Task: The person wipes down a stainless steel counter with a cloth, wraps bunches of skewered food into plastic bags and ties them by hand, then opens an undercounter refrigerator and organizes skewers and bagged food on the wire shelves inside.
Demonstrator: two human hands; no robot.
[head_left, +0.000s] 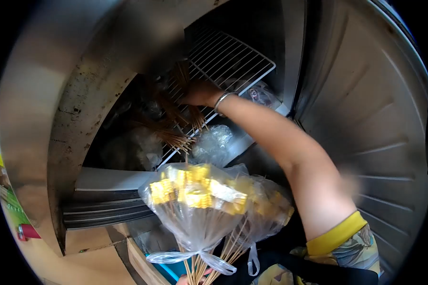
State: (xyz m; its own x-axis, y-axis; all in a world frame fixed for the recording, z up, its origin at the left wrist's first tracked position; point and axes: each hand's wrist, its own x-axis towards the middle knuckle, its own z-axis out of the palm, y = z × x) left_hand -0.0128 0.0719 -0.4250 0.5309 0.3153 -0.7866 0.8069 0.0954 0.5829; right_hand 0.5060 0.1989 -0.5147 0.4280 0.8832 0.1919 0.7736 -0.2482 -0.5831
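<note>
At the bottom edge, part of my left hand [183, 280] is closed round the sticks of bagged skewers. One clear plastic bag [195, 232], its handles knotted round the sticks, covers yellow food pieces [195, 192] on the skewer tips. A second bag of skewers [266, 213] sits close behind it on the right. My right hand [202, 92], with a silver bangle [222, 100] at the wrist, reaches into the dark cabinet above the wire shelf. Beside it lie bundles of wooden sticks [176, 137]. Its fingers are lost in shadow, so their grip does not show.
A white wire rack [249, 52] slopes across the cabinet. Clear plastic bags [214, 142] lie under and beside it. The metal door [366, 118] stands open at the right, and a worn metal frame edge [73, 114] borders the left. Cardboard [90, 259] lies below left.
</note>
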